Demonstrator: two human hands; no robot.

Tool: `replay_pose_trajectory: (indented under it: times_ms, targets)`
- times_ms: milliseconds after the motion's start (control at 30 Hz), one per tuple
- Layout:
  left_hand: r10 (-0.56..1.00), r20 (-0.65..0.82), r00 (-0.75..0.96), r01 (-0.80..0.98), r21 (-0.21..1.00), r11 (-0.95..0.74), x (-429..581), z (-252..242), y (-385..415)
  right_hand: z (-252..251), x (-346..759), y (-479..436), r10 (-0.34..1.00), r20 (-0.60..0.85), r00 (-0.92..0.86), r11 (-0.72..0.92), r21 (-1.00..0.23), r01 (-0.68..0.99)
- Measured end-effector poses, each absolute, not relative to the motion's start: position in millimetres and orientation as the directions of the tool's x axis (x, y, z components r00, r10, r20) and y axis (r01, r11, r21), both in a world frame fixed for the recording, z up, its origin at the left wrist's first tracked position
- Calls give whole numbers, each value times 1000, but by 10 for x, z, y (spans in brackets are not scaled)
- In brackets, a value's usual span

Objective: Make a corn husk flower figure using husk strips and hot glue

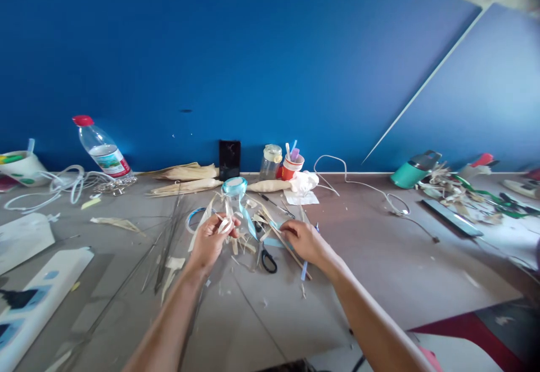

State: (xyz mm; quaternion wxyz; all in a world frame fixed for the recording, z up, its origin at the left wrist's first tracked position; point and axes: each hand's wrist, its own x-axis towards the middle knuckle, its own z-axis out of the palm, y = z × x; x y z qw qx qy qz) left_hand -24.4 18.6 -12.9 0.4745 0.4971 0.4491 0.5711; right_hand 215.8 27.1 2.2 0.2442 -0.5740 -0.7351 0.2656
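My left hand (211, 237) is closed on a pale strip (226, 224), looped at the fingertips; it looks like dried corn husk. Beyond it lies a light-blue ribbon roll (234, 187), a loose tail running toward me. To the right, my right hand (304, 240) is low over the table, fingertips drawn together beside a thin brown stick (296, 256). Whatever those fingers grip, if anything, is too small to make out. Between the hands are husk scraps (241, 245) and scissors with black handles (269, 261), blades partly covered.
Corn husks (185, 186) and a dark phone (230, 159) stand along the blue partition. Red paper cups (292, 167) hold small tools beside crumpled tissue (304, 180). Thin wires (169, 242) lie left, past them a power strip (46, 299). A white cable (363, 183) trails right.
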Motion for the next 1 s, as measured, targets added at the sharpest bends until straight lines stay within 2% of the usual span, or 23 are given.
replay_pose_trajectory:
  times_ms: [167,333,433,567,633,700,767,800,867,1000]
  targets:
    - [994,106,19,-169,980,-101,-242,-199,203,52,2123,352,982,-66,-176,140,-363,921]
    - [992,105,77,-162,983,-91,-225,-217,181,-134,1920,470,981,-144,-128,82,-285,955]
    - [988,113,109,-123,987,-99,-221,-202,167,-177,1887,510,985,-145,-93,48,-287,957]
    - [987,105,122,-44,994,-100,-209,-194,166,-48,1975,511,995,-72,-76,45,-362,931]
    - [991,105,78,-14,995,-104,-201,-204,173,41,2004,485,995,-47,-86,51,-499,865]
    - [991,135,1,51,989,-135,-200,-217,177,100,1983,439,991,-14,-130,67,-796,602]
    - [978,198,-68,162,969,-185,-207,-226,179,108,1910,381,982,25,-190,81,-954,290]
    - [967,237,-91,226,951,-212,-214,-229,179,92,1863,351,973,25,-230,71,-978,196]
    - [942,317,-108,353,898,-261,-231,-236,182,29,1769,300,945,3,-327,53,-988,143]
    - [895,446,-23,541,758,-364,-247,-267,197,-138,1667,268,898,-50,-437,76,-961,265]
